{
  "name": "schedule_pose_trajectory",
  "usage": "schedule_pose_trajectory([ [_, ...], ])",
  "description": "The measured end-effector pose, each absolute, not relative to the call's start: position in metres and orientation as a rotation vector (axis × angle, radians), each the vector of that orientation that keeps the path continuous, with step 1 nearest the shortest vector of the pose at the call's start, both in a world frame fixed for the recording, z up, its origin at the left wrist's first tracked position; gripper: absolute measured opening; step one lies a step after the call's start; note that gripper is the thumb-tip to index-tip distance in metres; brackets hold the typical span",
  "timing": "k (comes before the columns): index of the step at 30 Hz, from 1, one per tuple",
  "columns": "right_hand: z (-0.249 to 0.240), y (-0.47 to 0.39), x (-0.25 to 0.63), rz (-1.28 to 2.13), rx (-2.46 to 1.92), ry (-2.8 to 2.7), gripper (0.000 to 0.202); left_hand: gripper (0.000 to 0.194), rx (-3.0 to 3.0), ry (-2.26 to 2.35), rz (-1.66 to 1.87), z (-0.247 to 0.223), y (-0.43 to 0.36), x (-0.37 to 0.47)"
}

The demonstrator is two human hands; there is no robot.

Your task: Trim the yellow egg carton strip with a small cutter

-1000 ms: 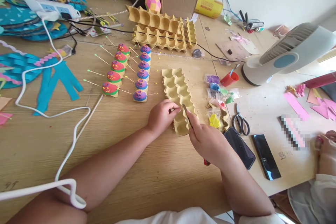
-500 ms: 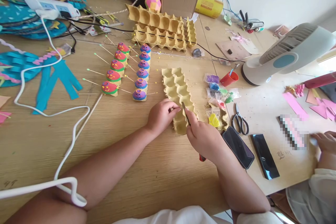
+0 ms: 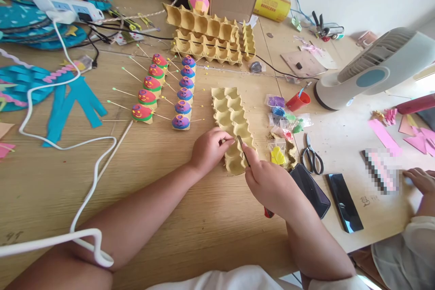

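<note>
A yellowish egg carton (image 3: 231, 111) with two rows of cups lies in front of me, its long side running away from me. My left hand (image 3: 210, 148) is closed at its left edge, thumb and forefinger pinching the carton. Wrapped in my right hand (image 3: 268, 186) is a knife (image 3: 244, 148), its narrow blade over the carton's middle ridge near my left fingertips. The knife's red end sticks out below my right palm. Left of the carton stand two rows of painted caterpillars, one red and green (image 3: 149, 84), one blue and purple (image 3: 184, 94).
Clay bags (image 3: 277, 155), scissors (image 3: 311, 156), two phones (image 3: 344, 201) and a red cup (image 3: 298, 100) sit to the right. A white fan (image 3: 367, 72) stands beyond. More cartons (image 3: 207, 45) lie behind. A white cable (image 3: 97, 172) crosses my left arm. Another person's hand (image 3: 421, 180) rests far right.
My right hand has drawn slightly back to the right with the knife, and more of the blade shows. My left hand stays in place on the egg carton.
</note>
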State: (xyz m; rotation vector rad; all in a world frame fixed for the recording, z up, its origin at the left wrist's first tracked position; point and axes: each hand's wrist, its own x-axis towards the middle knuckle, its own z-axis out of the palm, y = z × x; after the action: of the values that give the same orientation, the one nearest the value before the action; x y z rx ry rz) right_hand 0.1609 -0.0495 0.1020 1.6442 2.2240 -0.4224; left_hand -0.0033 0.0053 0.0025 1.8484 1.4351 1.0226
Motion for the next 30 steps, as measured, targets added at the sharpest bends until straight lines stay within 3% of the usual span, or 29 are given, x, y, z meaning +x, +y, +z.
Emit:
schedule_pose_trajectory([
  [30,0.101,-0.040,0.159,-0.542,1.750,2.212,0.058,0.014,1.850,1.430,1.028,0.003,0.004,-0.003],
])
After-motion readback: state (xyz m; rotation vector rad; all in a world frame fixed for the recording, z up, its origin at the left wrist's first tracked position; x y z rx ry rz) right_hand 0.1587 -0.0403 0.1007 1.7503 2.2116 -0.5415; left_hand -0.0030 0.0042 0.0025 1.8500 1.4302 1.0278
